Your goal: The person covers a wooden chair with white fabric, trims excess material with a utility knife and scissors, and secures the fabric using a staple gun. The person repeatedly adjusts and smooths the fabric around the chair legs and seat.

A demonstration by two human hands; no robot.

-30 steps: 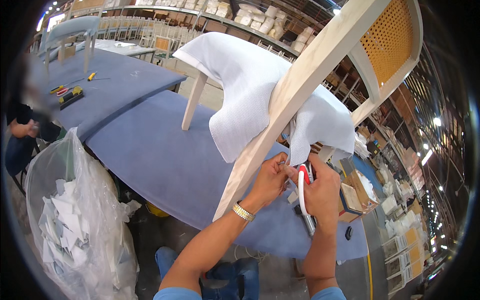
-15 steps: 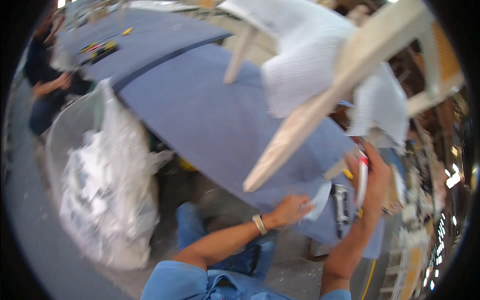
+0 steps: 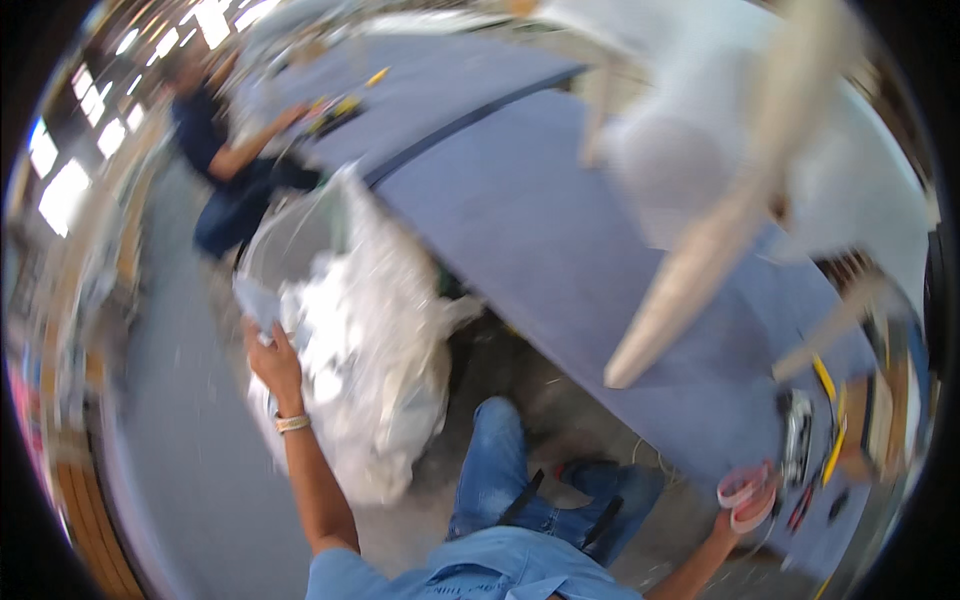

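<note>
Out to the left, my left hand pinches a pale, thin scrap at the rim of a large clear plastic bag. White scraps fill the bag. Low on the right, my right hand grips a pair of scissors with red and white handles, beside the table edge; their blades are hard to make out. A wooden frame with tapered legs, partly covered in white fabric, stands over the blue-grey tabletop. Motion blurs it.
A silver staple gun, yellow-handled tools and small red-handled pliers lie at the table's right end, near a cardboard box. At the far left, a person crouches by the second table, reaching toward tools.
My left hand has swung left from the fabric to the bag, carrying the pale scrap. My right hand has dropped away from the fabric with the scissors. The view has turned left.
</note>
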